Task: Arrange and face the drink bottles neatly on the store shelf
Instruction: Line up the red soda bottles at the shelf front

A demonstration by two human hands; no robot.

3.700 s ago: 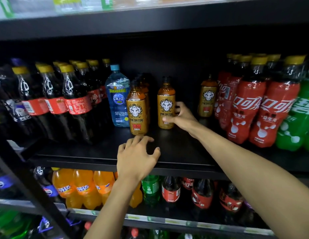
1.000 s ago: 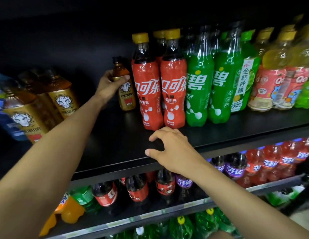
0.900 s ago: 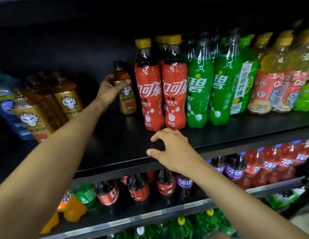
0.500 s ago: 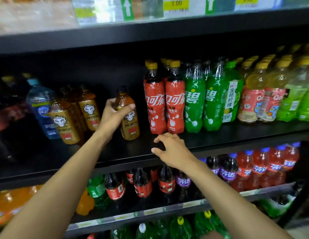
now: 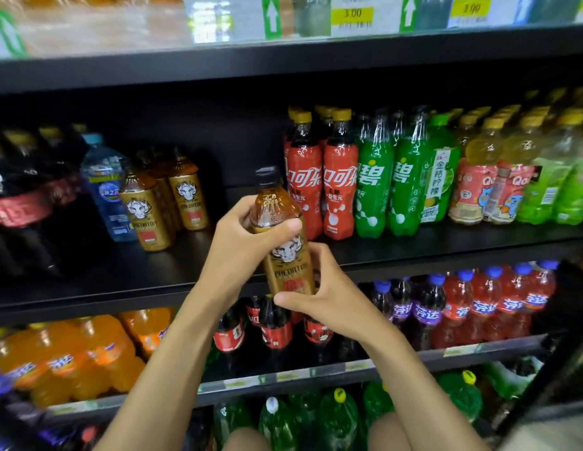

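At the far left of the black metal store shelf [image 5: 173,271] stand dark cola bottles with red labels [image 5: 20,203], blurred by the wide lens. Just right of them is a clear blue plastic water bottle [image 5: 103,187], and touching its right side a small cluster of amber plastic bottles with gold tiger-face labels [image 5: 150,216] in short rows running back into the shelf. A bare stretch of shelf lies to the right of this cluster.

In front of that stretch, off the shelf and level with its front edge, is one more amber bottle with a gold tiger label and black cap [image 5: 288,255], nearly upright, its label turned toward the camera. The person's left hand [image 5: 238,245] grips its shoulder from the left, fingers wrapped behind and the thumb lying across the front just above the label. The right hand [image 5: 332,301] holds the bottom of the same bottle from the right, the thumb pressed along its lower edge and the fingers curled up behind its right side.

Behind and to the right, red-labelled cola bottles with yellow caps [image 5: 319,190] stand on the shelf, and next to them green plastic soda bottles [image 5: 387,187], all facing forward.
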